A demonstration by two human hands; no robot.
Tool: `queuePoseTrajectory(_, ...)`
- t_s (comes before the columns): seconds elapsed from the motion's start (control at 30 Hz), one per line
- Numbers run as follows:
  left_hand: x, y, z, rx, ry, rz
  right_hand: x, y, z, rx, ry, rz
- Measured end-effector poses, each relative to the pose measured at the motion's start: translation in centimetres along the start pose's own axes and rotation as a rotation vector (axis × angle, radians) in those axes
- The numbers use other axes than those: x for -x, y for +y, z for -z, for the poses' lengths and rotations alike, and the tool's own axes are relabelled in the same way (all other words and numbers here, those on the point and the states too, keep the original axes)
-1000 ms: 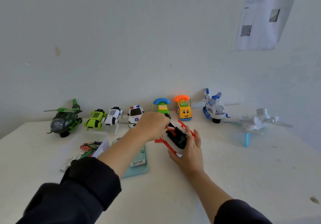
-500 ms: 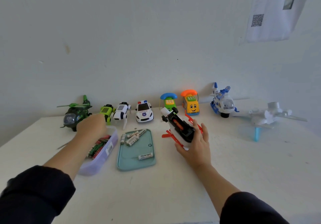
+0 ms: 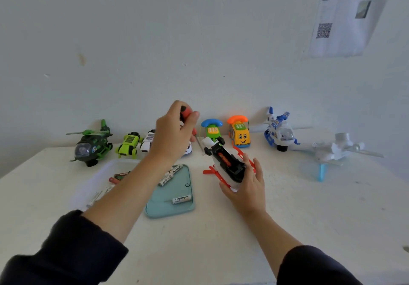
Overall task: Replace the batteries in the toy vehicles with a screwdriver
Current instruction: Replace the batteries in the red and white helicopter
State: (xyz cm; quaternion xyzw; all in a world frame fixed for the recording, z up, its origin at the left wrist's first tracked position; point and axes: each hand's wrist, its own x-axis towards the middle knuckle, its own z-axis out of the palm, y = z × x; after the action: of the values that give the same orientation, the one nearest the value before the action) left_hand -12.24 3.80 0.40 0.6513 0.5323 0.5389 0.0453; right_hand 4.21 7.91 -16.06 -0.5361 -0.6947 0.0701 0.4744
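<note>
The left hand [image 3: 174, 133] is raised above the far middle of the table [image 3: 309, 218], its fingers curled round the red and black handle of a screwdriver [image 3: 185, 113]; the handle's top shows between thumb and forefinger, and a thin grey shaft pokes out below the hand towards the right. The right hand [image 3: 247, 185] lies just to the right, fingers spread and curved under the near end of an overturned toy helicopter [image 3: 225, 163], which it holds tilted with its black underside up. The toy's red skids stick out on both sides, and an orange-red part shows in the long open slot of its belly.

Between the two forearms lies a light blue tray [image 3: 170, 207]. One white battery [image 3: 181, 199] labelled Heybright rests near its near right corner, and a few more white batteries [image 3: 170, 175] lie at its far left corner, partly behind the left forearm. Left of the tray is a clear plastic box [image 3: 88, 187] with red and green batteries [image 3: 118, 177] inside.

Along the far edge of the table, against the wall, stands a row of toys: a dark green helicopter [image 3: 91, 145] at far left, a lime green car [image 3: 129, 144], a white car [image 3: 148, 140] partly hidden by the left hand, a green phone car [image 3: 212, 130] with a blue handset, a yellow phone car [image 3: 240, 134] with an orange handset, and a white and blue plane [image 3: 279, 132]. A grey-white plane [image 3: 336, 149] on a blue stand sits further right. A paper sheet [image 3: 345, 17] with a QR code hangs on the wall at upper right.
</note>
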Motion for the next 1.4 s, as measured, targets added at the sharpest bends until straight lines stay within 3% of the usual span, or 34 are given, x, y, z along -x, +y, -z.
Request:
queuePoseTrajectory(0.27, 1.9, -2.6, -5.5, 0.152, 0.054, -0.08, 0.0, 0.5, -0.6, 0.035, 0.05, 0.036)
queuePoseTrajectory(0.6, 2.6, -3.5, -6.8, -0.084, -0.035, -0.359, -0.3, 1.2, -1.0, 0.031, 0.045, 0.033)
queuePoseTrajectory(0.7, 2.4, -3.3, -7.1, -0.127, -0.08, -0.375, -0.3, 1.3, -1.2, 0.029, 0.056, 0.059)
queuePoseTrajectory(0.77, 1.9, -3.4, -7.1, -0.102, -0.059, -0.328, -0.2, 1.3, -1.1, 0.017, 0.047, 0.05)
queuePoseTrajectory(0.9, 0.5, -4.2, -6.7, 0.083, 0.021, -0.057, -0.2, 1.1, -0.8, -0.012, 0.025, 0.015)
queuePoseTrajectory(1.07, 0.8, -4.0, -6.5, 0.171, 0.1, 0.024, -0.3, 1.2, -0.9, -0.009, 0.028, 0.0)
queuePoseTrajectory(1.17, 0.1, -3.6, -5.9, 0.33, 0.167, 0.169, -0.4, 1.3, -0.9, -0.012, 0.058, -0.018)
queuePoseTrajectory(1.27, 0.0, -3.1, -5.5, 0.418, 0.146, 0.255, -0.3, 1.2, -1.0, 0.017, 0.065, 0.007)
queuePoseTrajectory(1.4, 1.2, -2.8, -6.3, 0.416, 0.043, 0.225, -0.3, 1.4, -1.2, 0.038, 0.039, -0.008)
